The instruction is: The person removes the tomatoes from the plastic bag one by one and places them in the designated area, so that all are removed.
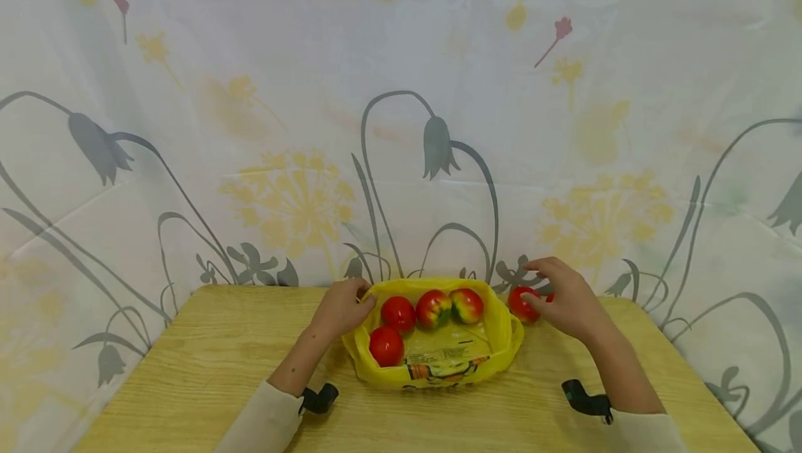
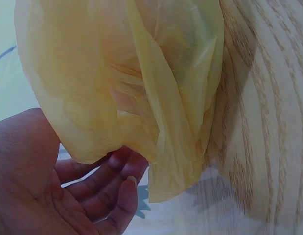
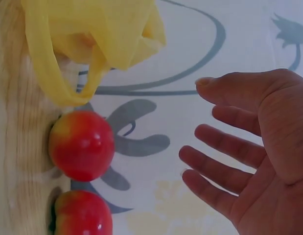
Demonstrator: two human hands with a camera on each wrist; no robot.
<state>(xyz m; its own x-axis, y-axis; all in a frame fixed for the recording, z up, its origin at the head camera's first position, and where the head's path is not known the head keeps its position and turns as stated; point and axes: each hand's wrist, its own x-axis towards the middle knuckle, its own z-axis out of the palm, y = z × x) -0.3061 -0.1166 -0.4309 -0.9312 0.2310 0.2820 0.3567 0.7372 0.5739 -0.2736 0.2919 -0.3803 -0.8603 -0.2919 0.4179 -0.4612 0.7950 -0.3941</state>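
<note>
A yellow plastic bag point(image 1: 447, 373) stands with its mouth spread wide on the table. Inside it are several red apples, one point(image 1: 386, 346) at the front left and another, yellow-streaked point(image 1: 466, 305), towards the back right. My left hand point(image 1: 340, 308) holds the bag's left rim; in the left wrist view the bag film hides the thumb. On the other side, my right hand point(image 1: 567, 300) hovers, fingers spread and holding nothing, above two more apples outside the bag. Those show in the right wrist view, one apple point(image 3: 81, 145) beside the bag's handle loop and a second apple point(image 3: 82, 215) past it.
The wooden table point(image 1: 244, 328) reaches back to a pale curtain point(image 1: 401, 42) printed with flowers. Black wrist mounts point(image 1: 321, 399) sit at both cuffs. The bag's right handle loop point(image 1: 517, 335) hangs outward near the loose apples.
</note>
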